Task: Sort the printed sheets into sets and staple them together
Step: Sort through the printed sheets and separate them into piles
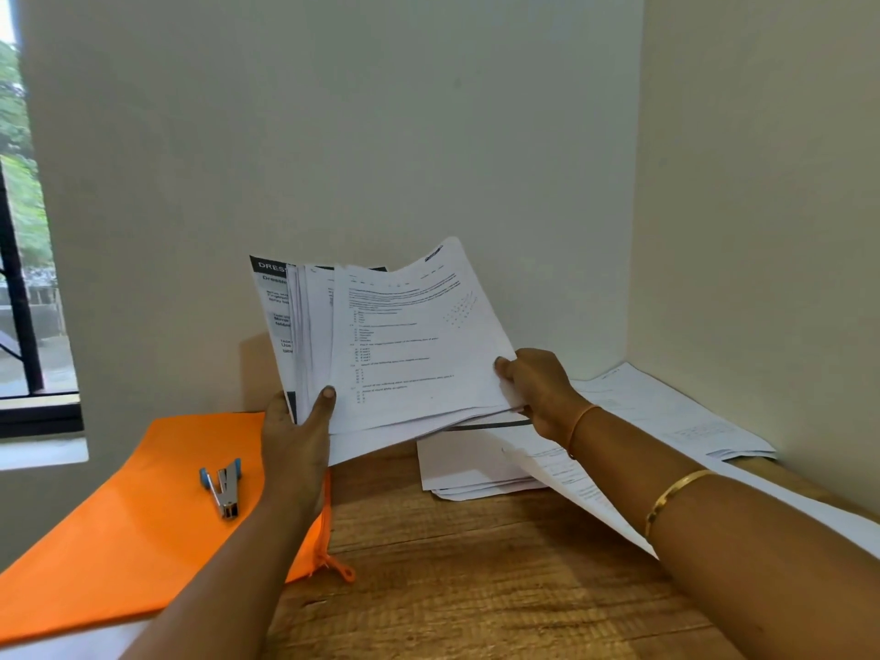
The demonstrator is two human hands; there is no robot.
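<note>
The thin white printed sheets [409, 345] fanned loosely and curled at the top, held tilted above the grainy wooden table [476, 588]. The left hand [295, 435] gripped their lower left corner, thumb on the front. The right hand [538, 393] pinched the lower right edge. A metal stapler [224, 485] with blue tips lay on a smooth orange folder [143, 516]. A flat pile [466, 469] of paper lay on the table beneath.

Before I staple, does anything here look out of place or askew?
The held stack is fanned, its sheets misaligned between the left hand and right hand. A loose sheet lies skewed across the flat pile.
</note>
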